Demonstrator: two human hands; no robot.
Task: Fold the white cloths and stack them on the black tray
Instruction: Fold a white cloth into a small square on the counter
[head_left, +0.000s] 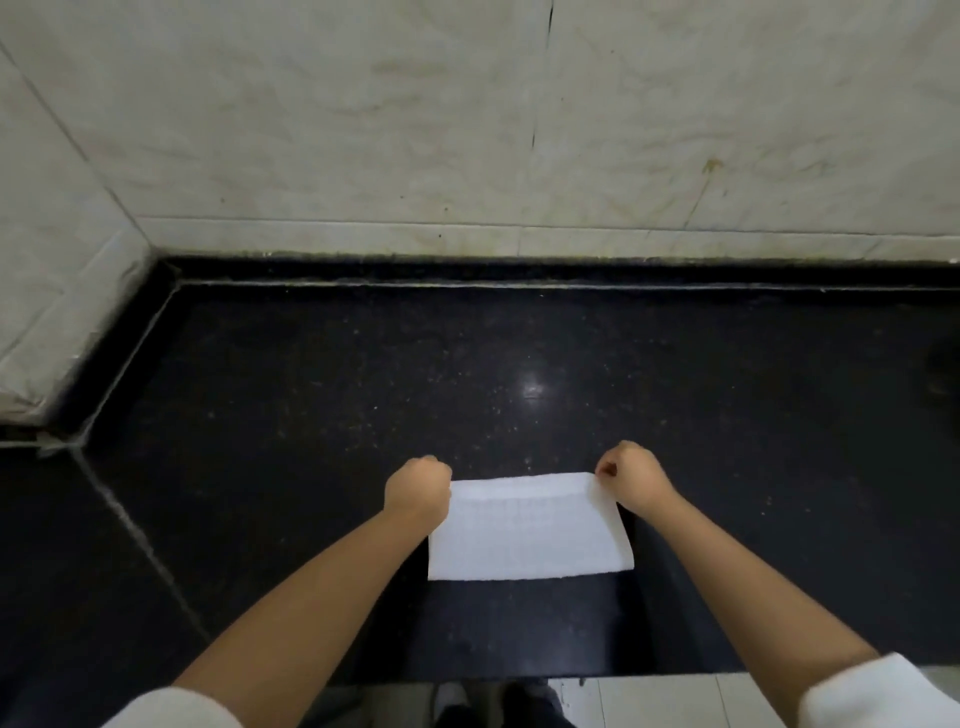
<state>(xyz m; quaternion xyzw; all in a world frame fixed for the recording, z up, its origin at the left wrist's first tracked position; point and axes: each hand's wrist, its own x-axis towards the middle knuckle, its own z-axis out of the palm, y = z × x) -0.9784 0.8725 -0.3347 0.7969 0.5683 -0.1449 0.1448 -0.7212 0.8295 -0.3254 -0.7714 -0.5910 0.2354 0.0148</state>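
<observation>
White cloth (527, 527) lies flat on the black speckled desk (467, 374), close to the near edge and roughly centred between my two forearms. From the head camera I see it as a wide rectangle, with a faint crease line running across it a little below its far edge, so it looks folded over at least once; I cannot tell how many layers there are.

My left hand (418, 488) sits at the far left corner of the cloth. Its grip is closed, fingers curled into a fist over that corner, and the corner itself is hidden under the hand, so it appears to pinch the fabric, though the contact is out of sight. My right hand (631, 480) is at the far right corner, fingers likewise curled in, with thumb and fingertips meeting right at the cloth's edge in a pinch. Both forearms reach in from the bottom of the view, each with a white sleeve (878, 691) pushed up.

Beyond the desk stands a pale tiled wall (363, 130), with a dark crack running down it near the middle. A bright glint of light sits on the desk past the cloth. Below the near edge I see light floor tiles (649, 699).
</observation>
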